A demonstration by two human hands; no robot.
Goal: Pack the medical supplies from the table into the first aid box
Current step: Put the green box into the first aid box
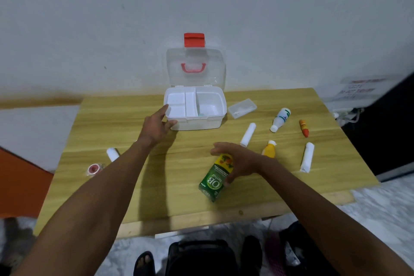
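The white first aid box (197, 122) stands open at the back of the wooden table (139, 199), its clear lid (215, 71) with a red latch upright against the wall. A white divided tray sits inside. My left hand (156, 126) touches the box's front left corner with thumb and fingers spread. My right hand (239, 161) grips a green OB herbal carton (212, 180), tilted above the table's middle. On the table lie a white bottle (281, 119), a yellow bottle (269, 149), an orange tube (304, 128) and two white rolls (248, 134) (307, 157).
A small clear plastic case (242, 107) lies right of the box. At the table's left lie another white roll (112, 154) and a pink tape roll (94, 168). A white wall stands right behind the table. Dark bags (201, 257) and a foot are below the front edge.
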